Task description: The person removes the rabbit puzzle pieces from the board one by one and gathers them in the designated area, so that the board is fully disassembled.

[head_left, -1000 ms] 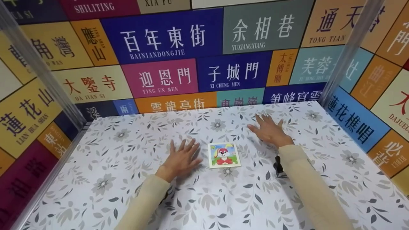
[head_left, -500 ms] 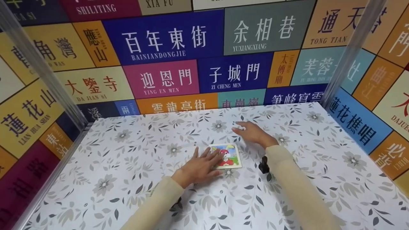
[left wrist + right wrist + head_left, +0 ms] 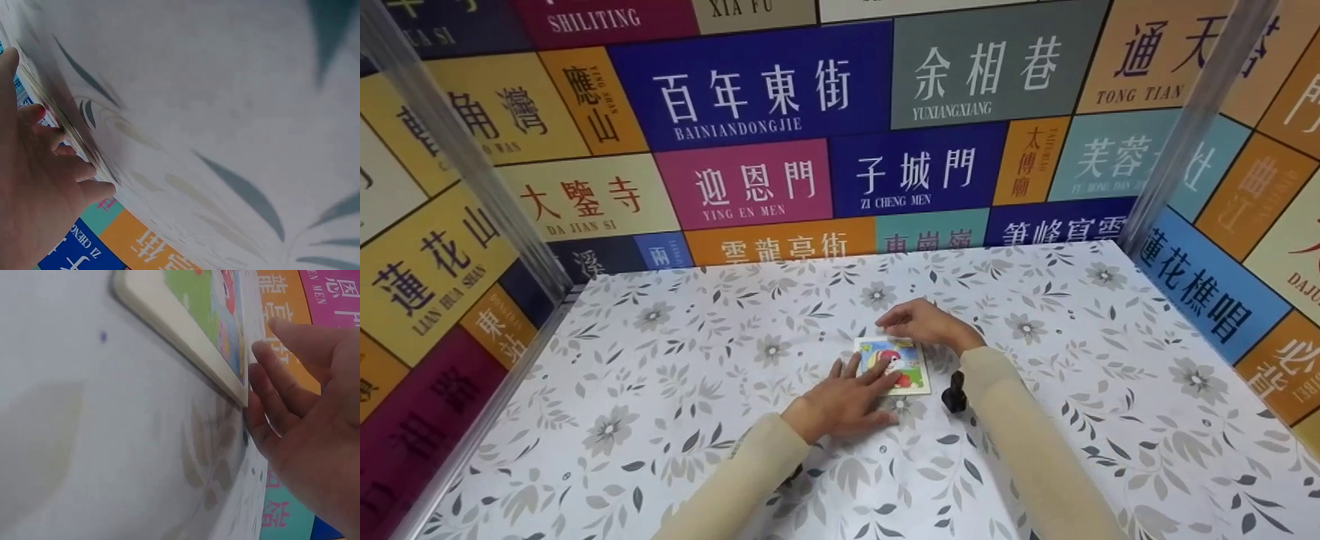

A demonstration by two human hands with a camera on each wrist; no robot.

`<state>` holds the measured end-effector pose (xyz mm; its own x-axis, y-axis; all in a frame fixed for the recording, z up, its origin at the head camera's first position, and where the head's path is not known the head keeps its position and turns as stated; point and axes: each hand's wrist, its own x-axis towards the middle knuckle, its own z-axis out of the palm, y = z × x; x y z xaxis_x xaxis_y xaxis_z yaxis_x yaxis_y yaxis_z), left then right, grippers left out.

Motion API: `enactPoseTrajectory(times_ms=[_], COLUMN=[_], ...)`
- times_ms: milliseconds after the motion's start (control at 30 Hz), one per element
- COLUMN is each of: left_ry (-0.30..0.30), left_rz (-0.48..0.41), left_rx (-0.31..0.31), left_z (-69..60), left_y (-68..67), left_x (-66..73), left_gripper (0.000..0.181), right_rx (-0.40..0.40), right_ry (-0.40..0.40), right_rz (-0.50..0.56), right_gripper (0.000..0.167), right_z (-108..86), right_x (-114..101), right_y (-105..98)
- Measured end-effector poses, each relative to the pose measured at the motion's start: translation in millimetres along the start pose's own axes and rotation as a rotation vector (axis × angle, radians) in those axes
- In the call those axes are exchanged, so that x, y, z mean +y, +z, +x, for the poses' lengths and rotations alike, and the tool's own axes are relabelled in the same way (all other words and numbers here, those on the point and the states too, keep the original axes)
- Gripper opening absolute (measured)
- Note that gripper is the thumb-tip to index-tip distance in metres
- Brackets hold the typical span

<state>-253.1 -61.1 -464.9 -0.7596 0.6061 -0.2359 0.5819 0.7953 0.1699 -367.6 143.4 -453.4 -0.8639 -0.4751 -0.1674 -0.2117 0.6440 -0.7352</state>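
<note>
A small square picture board (image 3: pixel 911 375) with a cream border lies on the patterned tabletop in the head view. It bears a red-and-white cartoon animal. My left hand (image 3: pixel 844 405) reaches over its left and near part, fingers spread and covering some of the picture. In the left wrist view, the fingers (image 3: pixel 56 163) of that hand lie along the board's edge. At the far right corner my right hand (image 3: pixel 926 324) hovers with loosely bent fingers. The right wrist view has its fingertips (image 3: pixel 259 371) close beside the board's edge (image 3: pixel 185 343); whether they touch cannot be told.
White cloth (image 3: pixel 660 420) with grey leaves and flowers covers the table. Behind it rises a wall (image 3: pixel 750 82) of coloured panels with Chinese lettering. Clear upright posts (image 3: pixel 1174 135) stand at the back corners. A black device (image 3: pixel 954 391) hangs by my right wrist.
My left hand has moved right, from beside the board onto it. My right hand has come left and nearer, to the board's far edge, its spread fingers now bent. The board stays in place.
</note>
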Motion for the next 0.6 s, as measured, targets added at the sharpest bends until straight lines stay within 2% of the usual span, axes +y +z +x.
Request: enactPoseTrajectory(times_ms=[100, 267, 467, 600], left_ry=[-0.011, -0.048, -0.101, -0.112], left_rz=[0.004, -0.014, -0.016, -0.008], left_rx=[0.016, -0.008, -0.039, -0.049], left_z=[-0.2, 0.1, 2.3, 3.1], left_y=[0.3, -1.8, -1.7, -1.8], left_x=[2.1, 6.2, 14.8, 17.2], left_gripper=[0.074, 0.076, 0.080, 0.080], right_rx=[-0.041, -0.083, -0.087, -0.089], right_ry=[-0.004, -0.026, -0.058, -0.078], right_rz=[0.006, -0.005, -0.001, 0.006], right_gripper=[0.030, 0.033, 0.034, 0.033], right_z=[3.0, 4.4, 2.1, 0.4], right_x=[-1, 2, 7, 10], right_y=[1, 3, 5, 5])
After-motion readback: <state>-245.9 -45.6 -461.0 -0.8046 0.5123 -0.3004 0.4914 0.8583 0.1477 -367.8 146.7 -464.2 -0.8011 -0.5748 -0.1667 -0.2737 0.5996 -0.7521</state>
